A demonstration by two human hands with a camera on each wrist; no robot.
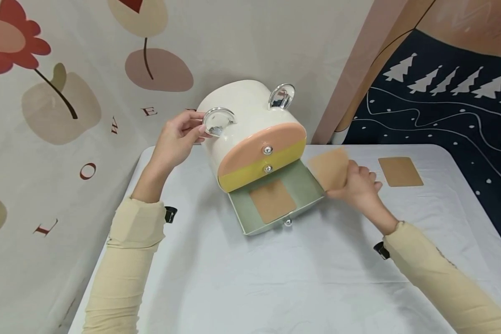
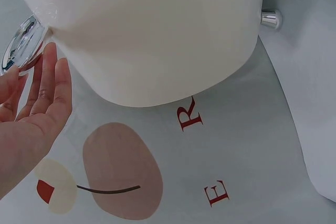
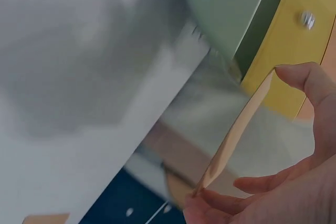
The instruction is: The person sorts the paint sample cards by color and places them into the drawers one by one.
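A white drawer box (image 1: pixel 244 99) with two silver ears stands on the table; its green bottom drawer (image 1: pixel 311 188) is pulled out. Thumb and fingers of my left hand (image 1: pixel 175 139) pinch the near silver ear (image 1: pixel 218 121), also visible in the left wrist view as a shiny round ear (image 2: pixel 23 45). My right hand (image 1: pixel 359 185) holds a brown paper card (image 1: pixel 331 169) beside the drawer's right side. In the right wrist view this card (image 3: pixel 236 135) bows slightly between thumb and fingertips. Another brown card (image 1: pixel 272 201) lies flat inside the drawer.
A further brown card (image 1: pixel 401 171) lies on the white tablecloth (image 1: pixel 275 283) at the right. Behind the box hangs a flower-print cloth (image 1: pixel 234 41). A dark cloth with white trees (image 1: pixel 434 102) hangs past the table's right edge. The yellow drawer (image 1: pixel 284 157) is closed.
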